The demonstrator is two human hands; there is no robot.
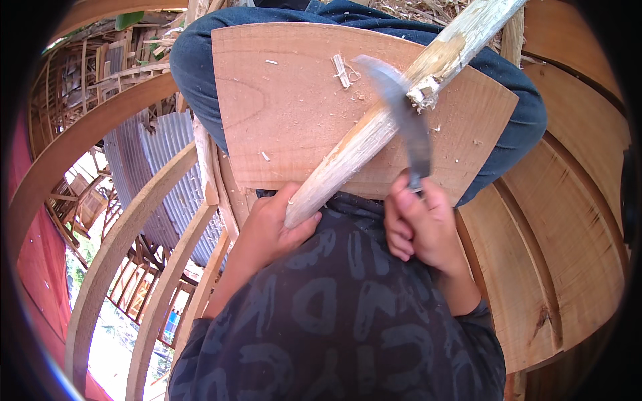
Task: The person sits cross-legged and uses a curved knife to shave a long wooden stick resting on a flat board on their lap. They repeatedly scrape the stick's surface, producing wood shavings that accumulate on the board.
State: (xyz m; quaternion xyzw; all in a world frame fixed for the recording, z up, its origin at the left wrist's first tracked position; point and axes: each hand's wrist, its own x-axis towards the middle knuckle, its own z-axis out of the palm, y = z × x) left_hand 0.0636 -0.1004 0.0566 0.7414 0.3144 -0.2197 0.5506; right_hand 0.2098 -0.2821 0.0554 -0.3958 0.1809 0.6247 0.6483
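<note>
My left hand (277, 224) is wrapped round the lower end of a long pale wooden pole (354, 147), which runs slantwise up to the top right. A knife with a curved, sickle-like blade (413, 127), somewhat blurred, is in my closed right hand (422, 224). Its blade crosses over the pole about halfway along, beside a tuft of curled, splintered wood (423, 93). The knife's handle is mostly hidden in my fingers. Beneath the pole, a broad wooden board (287, 100) lies across my lap, with several loose shavings (344, 72) on it.
Curved wooden ribs (120, 234) rise at my left, with corrugated metal sheets (170, 157) beyond them. Planked wooden walling (535, 247) curves round my right side. My bent knees in dark trousers (200, 73) flank the board. More shavings (421, 10) lie past it.
</note>
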